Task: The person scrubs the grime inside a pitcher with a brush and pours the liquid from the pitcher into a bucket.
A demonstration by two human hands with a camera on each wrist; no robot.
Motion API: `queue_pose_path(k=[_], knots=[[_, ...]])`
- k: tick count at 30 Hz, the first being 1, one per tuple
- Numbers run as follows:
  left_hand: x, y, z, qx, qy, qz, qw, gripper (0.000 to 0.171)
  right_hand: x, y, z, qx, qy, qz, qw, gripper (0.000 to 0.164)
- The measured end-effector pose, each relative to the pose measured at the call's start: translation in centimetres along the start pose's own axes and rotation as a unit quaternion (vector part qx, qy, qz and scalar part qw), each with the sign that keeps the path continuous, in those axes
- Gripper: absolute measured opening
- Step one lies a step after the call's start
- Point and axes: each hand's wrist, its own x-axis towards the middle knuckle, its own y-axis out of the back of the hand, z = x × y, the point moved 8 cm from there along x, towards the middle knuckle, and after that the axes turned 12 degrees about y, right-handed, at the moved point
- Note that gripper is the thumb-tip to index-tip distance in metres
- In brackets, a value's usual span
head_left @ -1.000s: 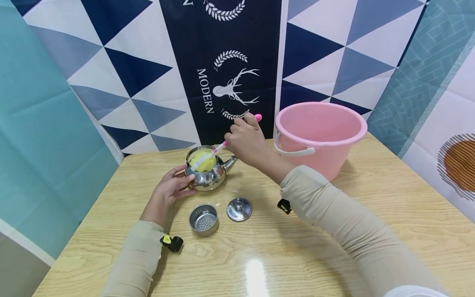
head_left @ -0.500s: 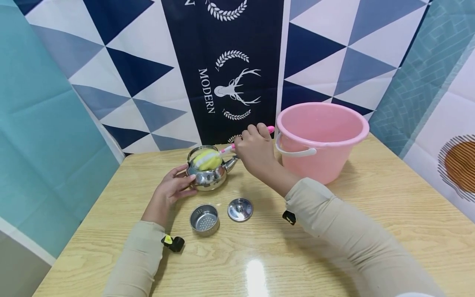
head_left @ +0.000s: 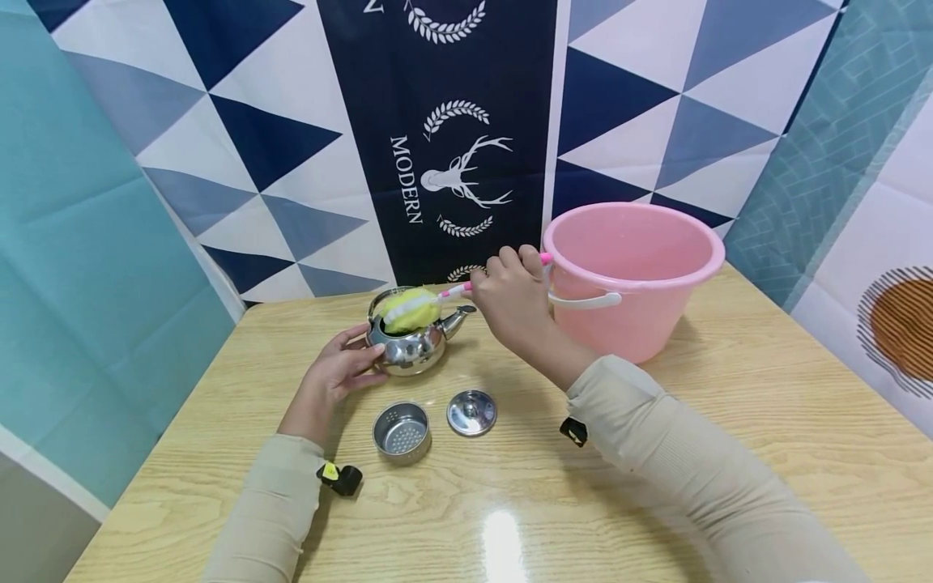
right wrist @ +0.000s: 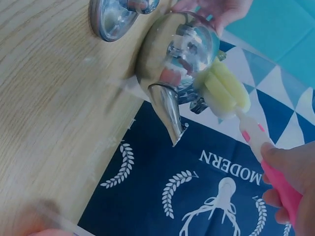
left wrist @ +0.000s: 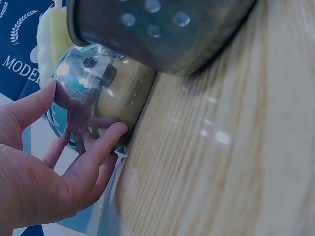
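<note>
Kettle: upright on the desk, spout pointing right in the head view.
Left grip: thumb and fingers grasping the kettle's left side; the left wrist view adds their reflection in the metal.
Sponge brush: yellow head at the kettle's mouth; whether it touches the inside is hard to tell.
Right grip: clenched round the brush's handle, right of the kettle; the right wrist view shows the thumb, hidden from the head.
Strainer cup: on the kettle's near side; head view shows its perforated floor, left wrist view its wall holes close up.
Lid: near side of the kettle, slightly rightward.
Pink bucket: right of the kettle, whole only in the head view.
</note>
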Motion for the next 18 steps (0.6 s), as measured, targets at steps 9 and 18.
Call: queue_pose_path(k=[9, 18], knots=[[0.1, -0.1, -0.1, 0.004, 0.000, -0.002, 1.0000, 0.073, -0.6, 0.2, 1.1, 0.014, -0.027, 0.022, 0.999, 0.032], [0.0, -0.1, -0.1, 0.003, 0.002, -0.003, 1.0000, 0.075, -1.3, 0.7, 1.9, 0.038, -0.052, 0.016, 0.998, 0.031]])
